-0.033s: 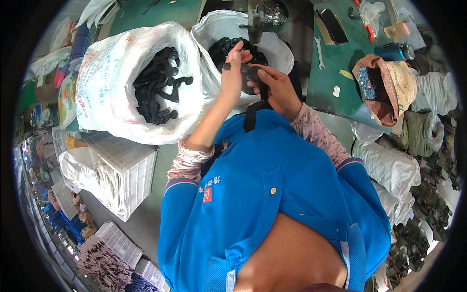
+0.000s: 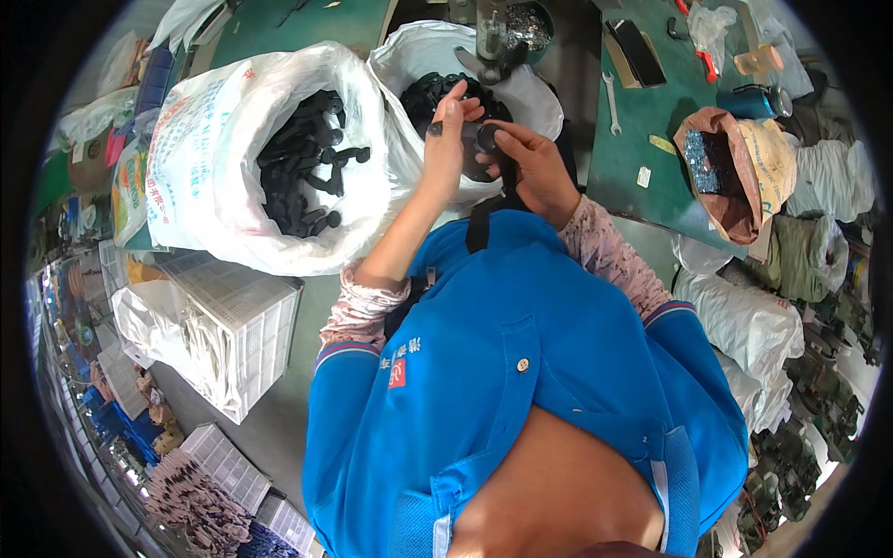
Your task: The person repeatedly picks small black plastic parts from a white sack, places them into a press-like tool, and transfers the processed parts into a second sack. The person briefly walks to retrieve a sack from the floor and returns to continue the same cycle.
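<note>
My left hand (image 2: 448, 144) is closed around a black part (image 2: 434, 129), whose end sticks out by the thumb; its fingertips point up and away. Close beside it, my right hand (image 2: 539, 172) pinches a black part with a round end (image 2: 486, 138) between thumb and fingers. I cannot tell whether both hands grip one part or two touching parts. Just beyond them stands a white bag (image 2: 539, 102) with black parts (image 2: 437, 91) inside. To the left, a larger white woven bag (image 2: 219, 139) holds many black round-ended parts (image 2: 312, 158).
Beyond the bag are dark, blurred shapes (image 2: 510, 61) and a container of small metal pieces (image 2: 530, 26). On the green table (image 2: 633, 209) at right lie a wrench (image 2: 611, 100), a brown sack (image 2: 744, 219) and a blue flask (image 2: 749, 100). A white crate (image 2: 256, 344) stands at lower left.
Dark, blurred shapes now show above the far side of the bag, where a grey upright smear was before. Both hands stay almost where they were, with a slight shift of the right one.
</note>
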The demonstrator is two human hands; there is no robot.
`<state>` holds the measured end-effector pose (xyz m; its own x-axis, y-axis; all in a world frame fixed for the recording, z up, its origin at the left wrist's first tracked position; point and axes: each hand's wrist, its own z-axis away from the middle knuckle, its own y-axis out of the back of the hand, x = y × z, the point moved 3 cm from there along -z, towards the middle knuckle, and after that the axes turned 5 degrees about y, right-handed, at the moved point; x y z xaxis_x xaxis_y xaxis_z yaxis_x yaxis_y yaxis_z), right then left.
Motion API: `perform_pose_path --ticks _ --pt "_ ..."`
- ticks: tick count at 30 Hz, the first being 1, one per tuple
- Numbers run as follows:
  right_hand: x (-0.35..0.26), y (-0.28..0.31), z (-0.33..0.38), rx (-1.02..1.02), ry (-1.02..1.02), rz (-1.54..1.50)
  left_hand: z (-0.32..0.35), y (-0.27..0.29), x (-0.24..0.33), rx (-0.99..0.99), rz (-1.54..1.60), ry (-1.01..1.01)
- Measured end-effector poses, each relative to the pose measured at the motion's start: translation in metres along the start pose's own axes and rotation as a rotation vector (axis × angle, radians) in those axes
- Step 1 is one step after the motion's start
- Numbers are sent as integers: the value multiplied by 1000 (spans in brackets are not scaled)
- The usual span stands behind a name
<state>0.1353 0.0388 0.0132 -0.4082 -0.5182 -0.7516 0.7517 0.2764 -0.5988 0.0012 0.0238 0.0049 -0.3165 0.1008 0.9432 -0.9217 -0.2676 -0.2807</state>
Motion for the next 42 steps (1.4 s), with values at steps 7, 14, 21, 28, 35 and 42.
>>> perform_pose_path --ticks 7,14,21,28,35,42 --pt "-80 -7 -43 -52 445 413 -1 22 13 120 134 37" --pt "-116 -22 -93 -170 426 548 -21 140 26 578 -487 -116" --pt "-109 -22 -89 -89 226 627 1 192 -3 713 -575 110" --pt "-97 0 -65 -61 189 598 14 125 0 73 -742 193" --pt "-99 -9 -58 -31 247 579 24 89 -42 -157 -1221 119" --pt "-89 -20 -56 -64 517 1213 45 99 -38 58 -1188 75"
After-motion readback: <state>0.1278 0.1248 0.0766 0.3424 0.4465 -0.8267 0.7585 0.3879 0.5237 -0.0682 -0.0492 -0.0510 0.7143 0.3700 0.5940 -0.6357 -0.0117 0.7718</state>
